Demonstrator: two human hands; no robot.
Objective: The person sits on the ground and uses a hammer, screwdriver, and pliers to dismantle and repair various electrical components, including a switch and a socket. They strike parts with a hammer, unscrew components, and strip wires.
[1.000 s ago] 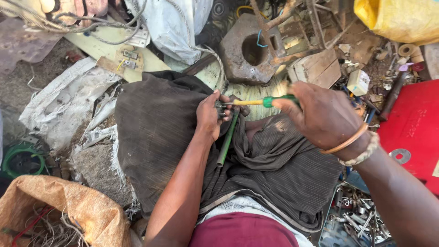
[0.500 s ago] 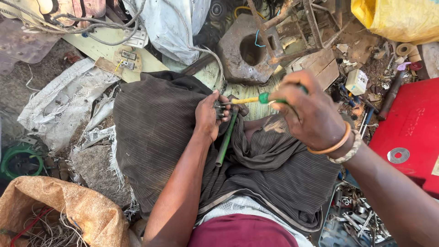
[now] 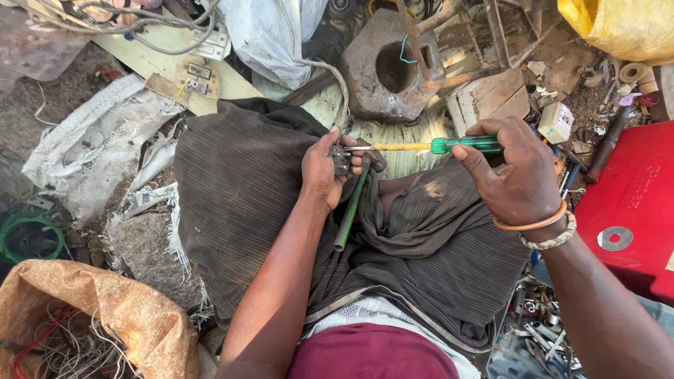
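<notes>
At the far left a green coil of hose or wire lies on the ground, and below it a brown sack stands open with tangled wires inside. Above them a frayed white woven bag is spread flat, and beyond it a pale board carries small switch parts, with a grey flexible conduit looped over it.

A dark striped cloth covers the person's lap. The left hand sits over it, fingers curled tight around a small dark metal fitting, from which a green rod slants down across the cloth. The fitting is held just above the lap, in the middle of the view.

A screwdriver lies level between the two hands: its thin metal tip touches the fitting, its yellow shaft runs right into a clear green handle. The right hand is closed around that handle, with an orange bangle and a pale beaded one at the wrist.

Behind the hands sits a heavy rusted metal block with a round hole, with a white plastic bag just to its left. Further right a small white switch box rests among debris, a yellow sack fills the top corner, and a red metal case bears a flat steel washer. Loose screws and metal scraps lie below it.
</notes>
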